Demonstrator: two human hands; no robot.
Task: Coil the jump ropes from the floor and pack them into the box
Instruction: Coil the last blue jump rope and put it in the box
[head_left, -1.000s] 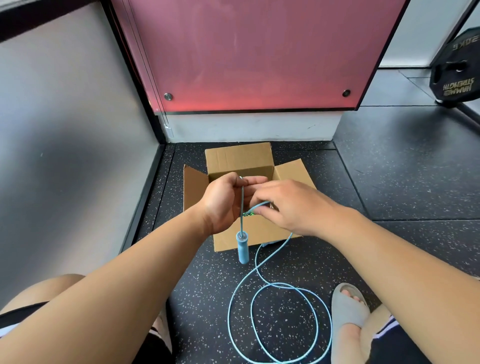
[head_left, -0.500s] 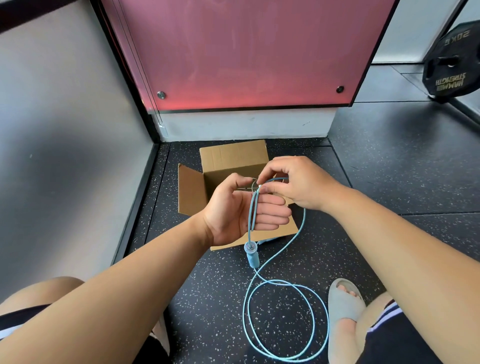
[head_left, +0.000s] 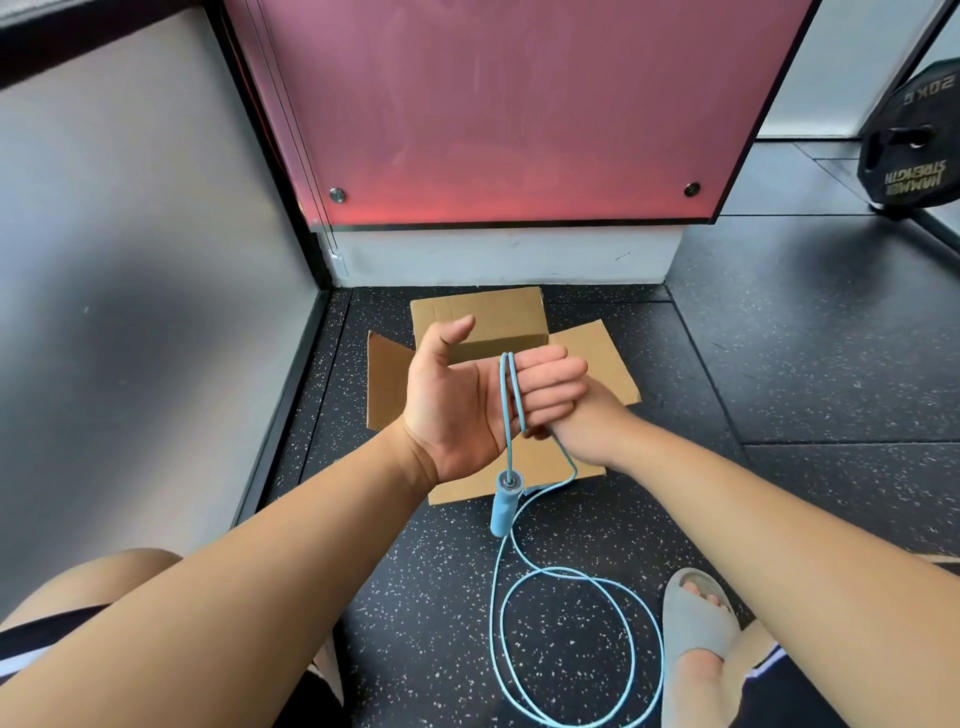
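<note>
My left hand (head_left: 457, 410) lies flat, palm up, fingers straight, with the rope (head_left: 506, 415) looped over them. The handle (head_left: 503, 506) hangs at 6 o'clock, above slack coiled on the floor (head_left: 779, 364). My right hand (head_left: 582, 431) sits behind the left fingers, and I cannot tell its grip. The box (head_left: 478, 317) lies open at 12.

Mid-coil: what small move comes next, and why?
Probably the right hand should bring the rope up over the left hand for another turn: few loops sit there, and most of the rope lies on the floor.
</note>
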